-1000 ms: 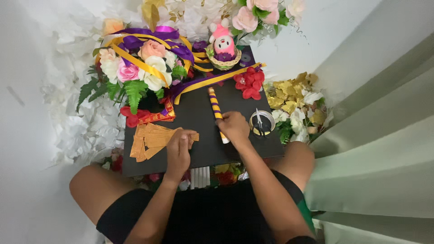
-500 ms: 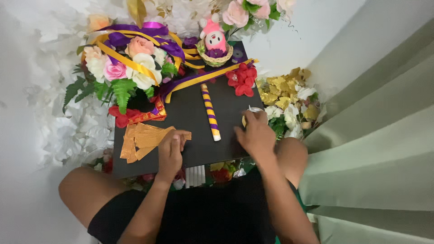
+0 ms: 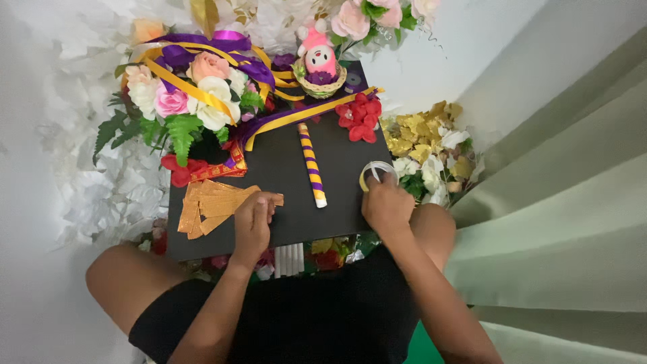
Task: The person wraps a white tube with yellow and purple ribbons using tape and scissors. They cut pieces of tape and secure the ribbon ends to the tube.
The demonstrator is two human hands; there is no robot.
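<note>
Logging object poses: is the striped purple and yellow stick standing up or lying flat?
Lying flat: the striped stick rests lengthwise on the black board, between the left hand and right hand.

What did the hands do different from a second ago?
The right hand left the striped stick, moved right to the board's edge and took hold of the clear tape roll. The left hand stayed on the orange strips. The stick stayed on the black board.

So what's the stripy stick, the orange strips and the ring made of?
The stick looks like paper or ribbon wound in yellow and purple bands. The strips look like shiny foil paper, flat and glinting. The ring by the right hand looks like clear tape, see-through plastic.
</note>
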